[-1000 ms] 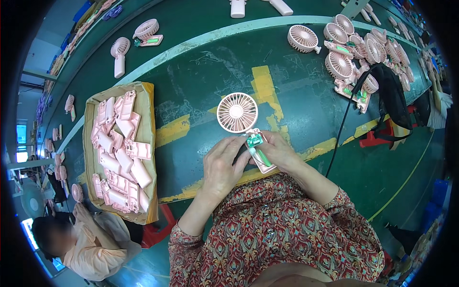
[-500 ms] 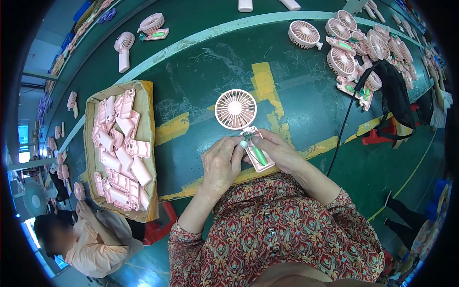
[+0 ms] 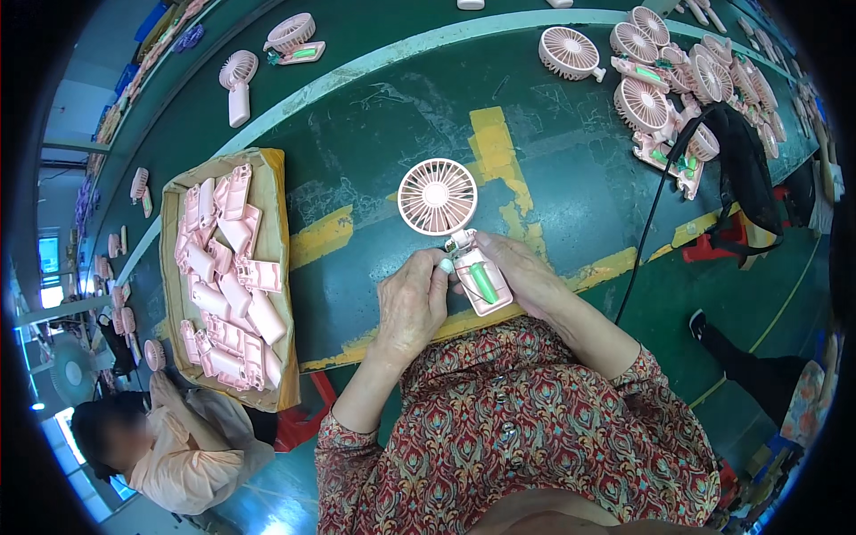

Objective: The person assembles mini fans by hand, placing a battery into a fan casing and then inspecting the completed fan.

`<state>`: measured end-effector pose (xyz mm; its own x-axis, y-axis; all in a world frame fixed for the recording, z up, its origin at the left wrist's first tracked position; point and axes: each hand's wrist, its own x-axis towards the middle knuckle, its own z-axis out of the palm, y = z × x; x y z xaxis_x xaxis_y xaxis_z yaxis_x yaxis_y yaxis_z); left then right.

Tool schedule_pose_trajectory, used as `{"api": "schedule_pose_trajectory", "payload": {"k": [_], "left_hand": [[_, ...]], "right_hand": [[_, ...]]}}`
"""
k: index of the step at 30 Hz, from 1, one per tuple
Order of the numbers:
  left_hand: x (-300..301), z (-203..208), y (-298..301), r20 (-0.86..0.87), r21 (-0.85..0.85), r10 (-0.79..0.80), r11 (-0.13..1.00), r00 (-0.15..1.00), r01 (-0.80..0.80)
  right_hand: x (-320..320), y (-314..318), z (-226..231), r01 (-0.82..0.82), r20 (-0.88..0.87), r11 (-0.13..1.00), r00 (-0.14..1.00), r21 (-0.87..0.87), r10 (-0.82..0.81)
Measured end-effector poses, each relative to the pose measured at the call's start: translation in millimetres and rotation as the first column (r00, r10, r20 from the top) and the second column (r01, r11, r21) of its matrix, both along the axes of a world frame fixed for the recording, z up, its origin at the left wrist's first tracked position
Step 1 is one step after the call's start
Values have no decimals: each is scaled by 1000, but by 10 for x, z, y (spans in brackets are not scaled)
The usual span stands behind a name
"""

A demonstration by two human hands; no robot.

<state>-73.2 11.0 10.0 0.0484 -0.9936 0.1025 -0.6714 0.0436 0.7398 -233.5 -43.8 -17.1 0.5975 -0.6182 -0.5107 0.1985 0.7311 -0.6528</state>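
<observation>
Between my hands lies a pink handheld fan (image 3: 438,196), its round grille head pointing away from me. Its handle is uncovered and shows a green battery (image 3: 482,283) and a thin dark wire. My left hand (image 3: 413,294) is closed at the handle's left side near the neck, thumb and forefinger pinched there; a pale cap covers one fingertip. My right hand (image 3: 522,272) wraps the right side of the handle, thumb by the neck. The small green circuit board is mostly hidden at my left fingertips.
To the left stands a cardboard tray (image 3: 290,267) full of pink handle covers (image 3: 234,294). Several pink fans (image 3: 644,105) are piled at the far right beside a black bag (image 3: 747,174) with a hanging cord. Another person (image 3: 178,446) sits at the lower left.
The circuit board, visible over the neck before, is now tucked down and mostly out of sight. My right thumb has shifted up beside the neck. A walking person's leg at right has moved.
</observation>
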Motion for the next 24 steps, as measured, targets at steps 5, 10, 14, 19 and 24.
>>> {"api": "schedule_pose_trajectory", "payload": {"k": [5, 10, 14, 19, 24], "left_hand": [[7, -27, -15, 14, 2, -14, 1000, 1000, 14], [15, -27, -33, 46, -28, -42, 999, 998, 43], [27, -48, -50, 73, -34, -66, 997, 995, 68], [42, -22, -56, 65, -12, -75, 997, 995, 76], [64, -43, -53, 42, -11, -91, 996, 995, 92]], "right_hand": [[-17, 8, 38, -17, -6, 1000, 1000, 5, 17], [-26, 24, 5, -18, -27, 999, 999, -48, 17], [-18, 13, 12, -29, -34, 999, 999, -38, 28], [-7, 11, 43, -38, -63, 997, 997, -61, 34], [11, 21, 76, -31, -90, 995, 996, -99, 22]]}}
